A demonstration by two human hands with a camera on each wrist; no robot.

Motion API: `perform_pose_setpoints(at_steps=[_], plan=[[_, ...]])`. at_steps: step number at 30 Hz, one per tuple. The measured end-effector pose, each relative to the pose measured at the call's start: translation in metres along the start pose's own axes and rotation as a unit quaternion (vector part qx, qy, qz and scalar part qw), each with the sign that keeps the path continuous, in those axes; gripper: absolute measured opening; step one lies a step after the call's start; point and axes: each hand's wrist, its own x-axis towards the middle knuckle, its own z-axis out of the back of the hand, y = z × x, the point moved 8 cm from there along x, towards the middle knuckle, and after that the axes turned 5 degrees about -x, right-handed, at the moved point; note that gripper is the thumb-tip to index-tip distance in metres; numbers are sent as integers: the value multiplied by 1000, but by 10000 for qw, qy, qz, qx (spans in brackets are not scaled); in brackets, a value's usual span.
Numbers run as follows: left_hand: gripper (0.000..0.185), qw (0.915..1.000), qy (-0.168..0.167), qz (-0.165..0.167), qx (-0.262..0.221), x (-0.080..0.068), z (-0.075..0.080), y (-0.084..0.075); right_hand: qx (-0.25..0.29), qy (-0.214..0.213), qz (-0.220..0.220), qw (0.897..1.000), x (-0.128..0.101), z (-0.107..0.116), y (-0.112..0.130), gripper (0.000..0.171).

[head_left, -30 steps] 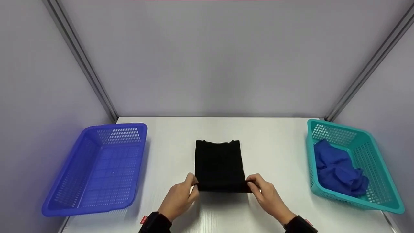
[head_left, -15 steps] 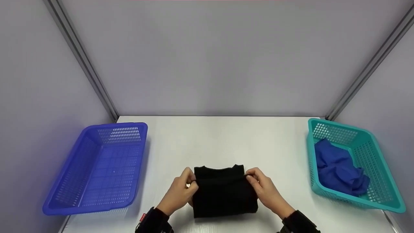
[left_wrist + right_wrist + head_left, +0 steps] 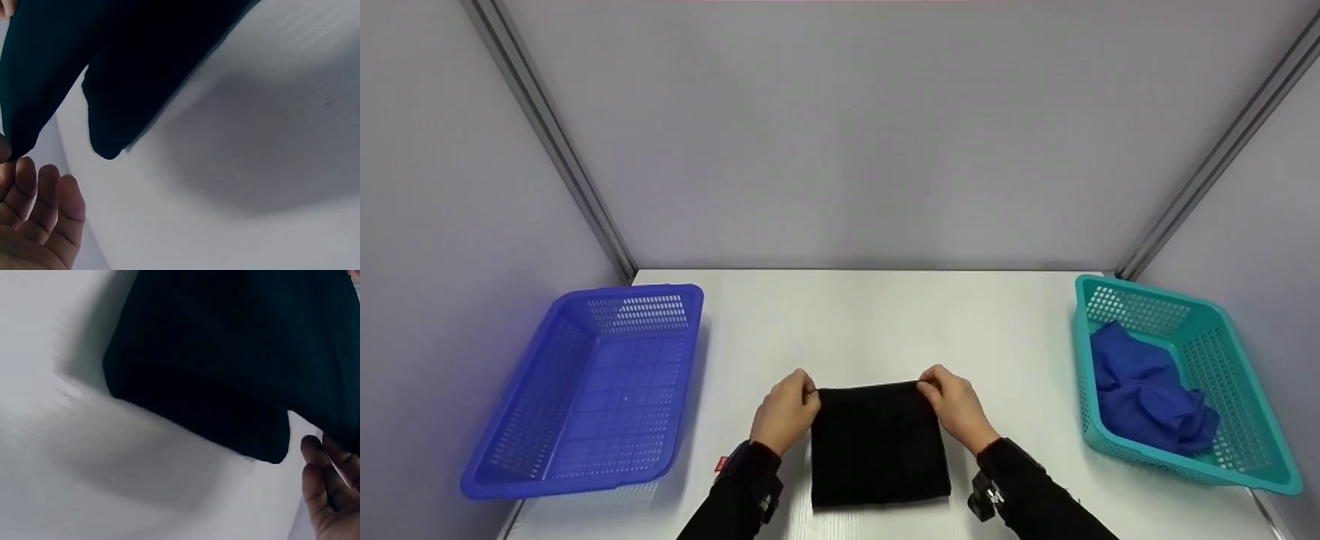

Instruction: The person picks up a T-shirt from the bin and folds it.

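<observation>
**Black garment pinched at both far corners on the counter**

The black garment [image 3: 879,442] lies folded into a compact rectangle on the white counter [image 3: 870,322], at the near middle, between the two hands. Its far edge is lifted a little: both wrist views show the upper layer hanging clear of the folded bulk beneath it. The left hand [image 3: 784,411] pinches the far left corner with curled fingers [image 3: 39,197], and the right hand [image 3: 955,405] pinches the far right corner the same way, its fingers [image 3: 326,489] tucked just beside the cloth.

What could go wrong, as I judge it: the grip takes only the top layer at the corners, so if one hand pulls higher or sooner than the other, the fold could skew or the lower layers slide out and open. A loose pinch could let a corner slip, and the cloth would sag back in a crooked line. The smooth counter also seems likely to let the whole stack shift if it is dragged rather than lifted.

On the person's left, well apart from the garment, stands a blue basket [image 3: 495,450] with nothing visible inside. On the right, equally far off, a teal basket [image 3: 1252,420] holds a crumpled blue cloth [image 3: 1140,397], heaped loosely against its near and inner walls.
</observation>
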Motion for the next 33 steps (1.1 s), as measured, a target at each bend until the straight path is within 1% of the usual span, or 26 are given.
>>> perform_pose_setpoints(at_steps=[4,6,8,10,11,13,15,16,18,20,22,23,26,29,31,33], plan=[[15,9988,-293,97,371,3,-12,8,-299,-11,-76,9995,3,-14,-8,10],[16,9976,-417,268,489,3,-17,13,-322,-6,-160,9994,4,-20,-11,7],[13,9960,-469,510,555,4,-22,18,-342,28,-279,9990,3,-25,-14,7],[9,9942,-423,820,547,3,-26,22,-372,114,-483,9981,3,-29,-19,16],[14,9931,-346,1014,478,3,-29,25,-427,160,-579,9973,3,-30,-22,22],[31,9898,-144,1390,259,1,-34,31,-530,282,-807,9949,2,-33,-28,34],[45,9871,39,1599,-11,-1,-39,35,-567,377,-987,9928,1,-35,-33,40],[47,9858,107,1669,-159,-2,-41,36,-518,393,-1070,9921,1,-36,-36,40],[44,9848,149,1673,-448,-1,-45,37,-355,371,-1174,9918,1,-37,-39,35],[32,9857,82,1566,-615,0,-46,37,-116,332,-1278,9912,1,-39,-43,26],[20,9846,-9,1587,-729,2,-48,38,72,287,-1377,9900,0,-40,-45,17],[17,9843,-60,1607,-732,2,-48,38,61,268,-1383,9900,0,-40,-45,14],[21,9796,-192,1865,-724,3,-50,42,-97,158,-1381,9902,0,-38,-45,9],[21,9764,-277,2047,-633,4,-50,44,-324,9,-1255,9916,1,-36,-43,10],[22,9751,-313,2105,-623,3,-49,46,-255,-4,-1268,9916,1,-36,-44,11],[22,9754,-299,2091,-632,2,-49,48,-113,31,-1308,9913,-1,-35,-46,14]])
